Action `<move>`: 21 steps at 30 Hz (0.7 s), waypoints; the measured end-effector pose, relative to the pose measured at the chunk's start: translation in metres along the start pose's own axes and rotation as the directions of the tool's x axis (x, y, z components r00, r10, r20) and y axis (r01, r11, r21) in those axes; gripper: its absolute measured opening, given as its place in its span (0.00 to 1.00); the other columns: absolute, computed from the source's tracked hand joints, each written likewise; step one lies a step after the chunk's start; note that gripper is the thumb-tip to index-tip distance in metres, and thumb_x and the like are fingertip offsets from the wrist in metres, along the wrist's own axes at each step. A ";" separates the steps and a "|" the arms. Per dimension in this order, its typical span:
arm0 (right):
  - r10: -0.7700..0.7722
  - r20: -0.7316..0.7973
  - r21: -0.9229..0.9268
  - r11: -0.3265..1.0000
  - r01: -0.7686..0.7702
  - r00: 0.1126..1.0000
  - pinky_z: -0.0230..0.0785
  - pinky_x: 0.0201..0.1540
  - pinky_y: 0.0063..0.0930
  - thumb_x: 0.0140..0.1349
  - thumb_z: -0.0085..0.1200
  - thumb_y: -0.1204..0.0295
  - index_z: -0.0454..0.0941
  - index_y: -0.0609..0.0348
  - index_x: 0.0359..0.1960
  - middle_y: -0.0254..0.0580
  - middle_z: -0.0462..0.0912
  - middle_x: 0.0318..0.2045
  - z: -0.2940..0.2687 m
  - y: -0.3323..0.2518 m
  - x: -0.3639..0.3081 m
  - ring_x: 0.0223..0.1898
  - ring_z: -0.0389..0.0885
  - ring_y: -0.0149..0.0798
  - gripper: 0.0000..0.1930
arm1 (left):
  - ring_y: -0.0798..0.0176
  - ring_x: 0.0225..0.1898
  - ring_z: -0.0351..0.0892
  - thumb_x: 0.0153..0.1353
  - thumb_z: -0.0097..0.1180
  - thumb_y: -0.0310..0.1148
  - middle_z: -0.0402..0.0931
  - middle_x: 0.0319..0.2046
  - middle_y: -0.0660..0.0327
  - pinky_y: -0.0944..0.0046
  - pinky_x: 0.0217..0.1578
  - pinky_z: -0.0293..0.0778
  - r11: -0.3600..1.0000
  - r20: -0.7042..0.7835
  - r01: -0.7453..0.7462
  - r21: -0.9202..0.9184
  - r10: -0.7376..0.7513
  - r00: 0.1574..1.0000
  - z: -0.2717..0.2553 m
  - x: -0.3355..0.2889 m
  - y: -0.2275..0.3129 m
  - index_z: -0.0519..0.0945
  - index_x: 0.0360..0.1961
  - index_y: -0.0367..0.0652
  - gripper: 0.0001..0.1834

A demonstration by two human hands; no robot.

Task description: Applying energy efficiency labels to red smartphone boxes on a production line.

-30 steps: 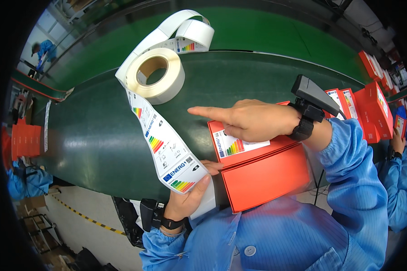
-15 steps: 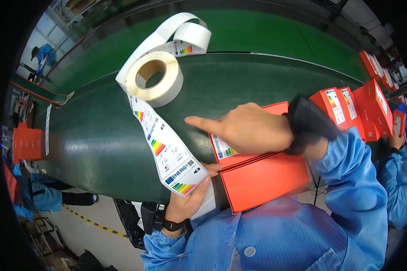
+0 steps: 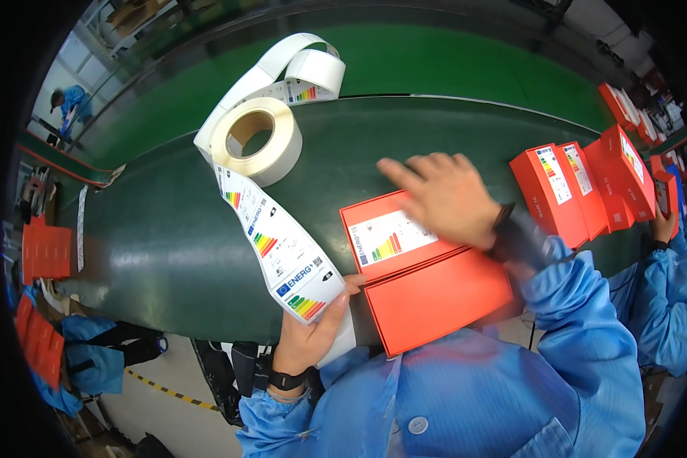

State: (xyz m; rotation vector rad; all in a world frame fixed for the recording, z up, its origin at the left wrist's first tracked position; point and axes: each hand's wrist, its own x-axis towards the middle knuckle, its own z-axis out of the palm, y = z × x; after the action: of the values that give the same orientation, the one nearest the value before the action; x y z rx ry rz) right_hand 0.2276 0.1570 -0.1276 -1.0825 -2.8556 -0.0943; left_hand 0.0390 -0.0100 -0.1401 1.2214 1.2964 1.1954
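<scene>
My left hand (image 3: 307,336) pinches the near end of a long strip of energy labels (image 3: 286,252), with the thumb on top near the last label. The strip runs up from there to a label roll (image 3: 282,156) with a cardboard core, lying on the dark green belt. My right hand (image 3: 454,198), fingers stretched out and slightly blurred, is over the far right part of a red box (image 3: 370,208). A white energy label (image 3: 393,238) lies on that box, its right end hidden by the hand. Against its near side rests a plain red box (image 3: 439,305).
Several labelled red boxes (image 3: 549,210) stand at the right, near a co-worker's hand (image 3: 664,225) and blue sleeve. More red boxes (image 3: 47,250) are at the far left. Loops of label strip (image 3: 317,72) reach toward the bright green surface (image 3: 450,65) behind the belt.
My right hand has moved away from me and slightly right, its fingers now spread instead of only the index pointing. More of the label on the box shows. My left hand keeps hold of the strip.
</scene>
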 end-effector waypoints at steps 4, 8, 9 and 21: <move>0.010 -0.209 -0.091 0.995 -0.029 0.978 0.62 0.45 0.39 0.58 0.44 0.60 0.68 0.51 0.52 0.43 0.73 0.42 -0.013 0.025 0.000 0.44 0.70 0.43 0.21 | 0.60 0.43 0.75 0.62 0.46 0.35 0.77 0.39 0.51 0.62 0.48 0.66 0.988 0.005 0.037 -0.153 -0.036 0.999 -0.001 0.003 0.003 0.73 0.40 0.32 0.15; -0.107 -0.393 0.572 0.749 0.334 0.913 0.64 0.47 0.34 0.51 0.56 0.70 0.68 0.57 0.51 0.45 0.67 0.45 -0.031 -0.019 -0.005 0.45 0.68 0.46 0.24 | 0.64 0.40 0.76 0.63 0.43 0.36 0.77 0.38 0.51 0.66 0.45 0.69 0.975 -0.025 0.093 -0.200 -0.100 0.995 0.003 0.002 0.009 0.69 0.49 0.31 0.19; -0.125 -0.422 0.624 0.679 0.388 0.898 0.64 0.46 0.34 0.51 0.56 0.68 0.67 0.57 0.52 0.45 0.67 0.43 -0.034 -0.034 -0.004 0.44 0.67 0.45 0.24 | 0.64 0.40 0.76 0.63 0.43 0.36 0.77 0.38 0.51 0.66 0.45 0.69 0.977 -0.041 0.088 -0.194 -0.098 0.994 0.002 -0.001 0.012 0.69 0.49 0.31 0.19; -0.405 -0.454 0.686 0.409 0.601 0.794 0.71 0.37 0.29 0.52 0.55 0.74 0.73 0.60 0.43 0.41 0.73 0.37 -0.036 -0.092 -0.003 0.37 0.74 0.41 0.15 | 0.61 0.49 0.69 0.59 0.46 0.30 0.69 0.46 0.57 0.58 0.50 0.64 0.598 -0.051 0.081 -0.797 -0.202 0.978 -0.007 -0.034 0.040 0.62 0.54 0.39 0.21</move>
State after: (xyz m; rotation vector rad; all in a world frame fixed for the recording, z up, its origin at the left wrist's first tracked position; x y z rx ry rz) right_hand 0.1705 0.0831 -0.0949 0.0276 -2.3862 0.9203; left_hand 0.0355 -0.0435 -0.0990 0.3623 0.7486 1.5150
